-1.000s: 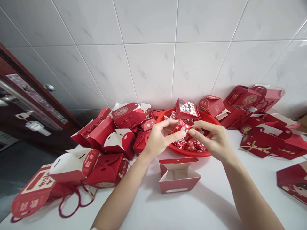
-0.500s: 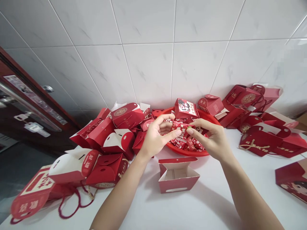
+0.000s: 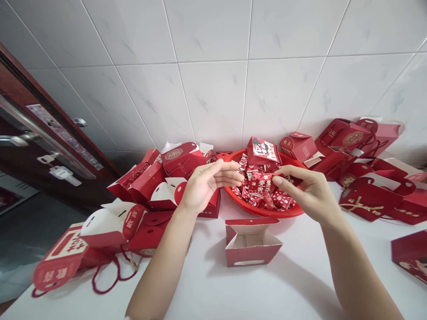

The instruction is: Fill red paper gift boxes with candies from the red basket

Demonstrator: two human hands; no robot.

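Note:
Pinched between thumb and fingers of my right hand is a red wrapped candy with pale lettering, held above the basin. My left hand is beside it on the left, fingers stretched out and apart from the candy, holding nothing. Beneath both hands stands a round red plastic basin filled with small red-and-white wrapped candies. A small red box with a couple printed on it rests at the basin's back edge. Nearer to me, an open red gift box sits upright, its pale inside bare.
Several red gift boxes crowd the table's left side, some with cords. More red boxes are piled at the right. Behind the white table rises a tiled wall. A door with keys is at far left.
My left hand has let go of the candy and drawn away to the left, its fingers straightening. The candy stays in my right hand. The view has shifted slightly.

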